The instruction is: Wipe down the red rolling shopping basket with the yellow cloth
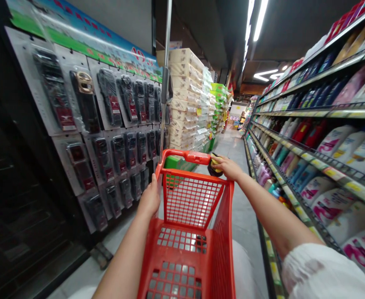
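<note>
Red cart point(223, 249): near end cut off; long axis ahead along the aisle, handle end away from us.
Our left hand point(149, 198): grips the cart's left side, fingertips hidden.
Our right hand point(229, 167): fingers around a partly hidden black-and-yellow thing point(215, 170), cart's far right corner.

red plstc cart point(187, 245) | upright, in aisle point(230, 145) | blk/ylw item point(214, 170) | by handle point(197, 157)
</note>
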Available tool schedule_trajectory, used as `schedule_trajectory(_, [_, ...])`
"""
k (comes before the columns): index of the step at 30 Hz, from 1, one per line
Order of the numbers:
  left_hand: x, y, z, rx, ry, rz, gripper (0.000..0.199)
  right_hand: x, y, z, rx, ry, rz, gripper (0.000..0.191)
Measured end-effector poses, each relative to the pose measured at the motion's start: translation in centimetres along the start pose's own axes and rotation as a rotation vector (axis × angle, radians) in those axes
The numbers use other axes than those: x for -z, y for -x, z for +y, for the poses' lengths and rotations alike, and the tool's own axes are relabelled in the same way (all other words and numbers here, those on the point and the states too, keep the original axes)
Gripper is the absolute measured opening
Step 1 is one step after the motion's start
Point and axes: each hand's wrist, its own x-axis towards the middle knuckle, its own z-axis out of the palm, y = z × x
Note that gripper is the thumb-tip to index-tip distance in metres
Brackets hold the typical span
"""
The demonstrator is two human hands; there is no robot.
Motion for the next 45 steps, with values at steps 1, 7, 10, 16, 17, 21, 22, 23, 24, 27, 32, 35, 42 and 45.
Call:
schedule_trajectory(1, [0.0, 0.0, 0.1, 0.012, -0.008, -0.016, 0.07, 0.3, -0.1, 0.0, -0.057, 0.03, -0.016, 0.044])
schedule_trajectory(7, [-0.1, -0.3, 0.3, 0.068, -0.117, -0.035, 0.067, 3.0, -1.4, -0.1, -0.27, 0.187, -0.27, 0.04])
schedule_trajectory(10, [-0.2, -0.5, 0.2, 0.072, -0.148, -0.037, 0.066, 4.0, -0.6, 0.2, -0.285, 0.191, -0.329, 0.032])
schedule_trajectory(16, [0.1, -0.6, 0.5, 0.079, -0.149, -0.065, 0.067, 2.6, 3.0, -2.9, -0.12, 0.25, -0.238, 0.023])
schedule_trajectory(17, [0.1, -0.5, 0.6, 0.077, -0.144, -0.069, 0.067, 2.2, 3.4, -3.6, -0.131, 0.253, -0.21, 0.024])
schedule_trajectory(21, [0.2, -0.2, 0.9, 0.041, -0.082, -0.098, 0.068, 2.1, 3.6, -4.5, -0.296, 0.177, -0.131, 0.028])
schedule_trajectory(22, [0.2, -0.1, 0.9, 0.038, -0.067, -0.103, 0.068, 2.3, 3.4, -4.3, -0.342, 0.134, -0.11, 0.029])
schedule_trajectory(23, [0.2, 0.0, 0.9, 0.037, -0.054, -0.103, 0.067, 2.4, 3.1, -4.3, -0.386, 0.085, -0.081, 0.03])
schedule_trajectory(24, [0.2, 0.1, 0.9, 0.036, -0.043, -0.099, 0.067, 2.4, 2.9, -4.4, -0.422, 0.037, -0.045, 0.032])
schedule_trajectory(27, [0.0, 0.3, 1.0, 0.041, -0.028, -0.089, 0.066, 1.2, 2.1, -5.9, -0.46, -0.055, 0.022, 0.034])
schedule_trajectory(32, [-0.4, 0.5, 1.2, 0.046, 0.0, -0.086, 0.067, -2.4, 0.8, -10.8, -0.556, -0.047, 0.08, 0.034])
schedule_trajectory(35, [-0.5, 0.6, 1.5, 0.052, 0.042, -0.087, 0.068, -3.1, -1.4, -13.2, -0.522, -0.087, 0.143, 0.032])
schedule_trajectory(42, [-1.0, 0.4, 1.0, 0.023, 0.061, -0.084, 0.069, -3.0, -7.2, -19.5, -0.363, -0.183, 0.186, 0.029])
schedule_trajectory(45, [-1.4, 0.2, 0.3, 0.014, 0.062, -0.05, 0.07, -3.7, -7.4, -20.6, -0.292, -0.186, 0.258, 0.029])
